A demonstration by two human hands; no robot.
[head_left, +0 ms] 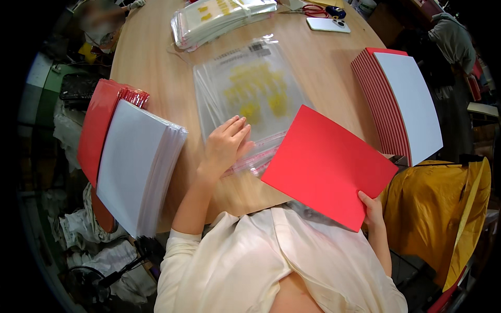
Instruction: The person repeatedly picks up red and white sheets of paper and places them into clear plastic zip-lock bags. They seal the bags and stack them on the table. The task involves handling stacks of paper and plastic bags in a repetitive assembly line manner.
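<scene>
My right hand (371, 208) grips a flat red board (329, 166) by its lower right corner, thumb on top. The board is held at a tilt over the table's near edge and overlaps the lower right of a stack of clear plastic bags (209, 99) with yellow print. Over the near left part of those bags is my left hand (228, 142), its fingers stretched out close together and nothing seen in them. Whether its fingertips press on the top bag I cannot tell.
Left on the wooden table (334, 68) stand packed white sheets (133, 151) beside red ones (99, 125). To the right rises a red-edged stack with a white top (409, 99). Bundled bags (224, 21), a phone (329, 24) and scissors (314, 10) lie at the far side.
</scene>
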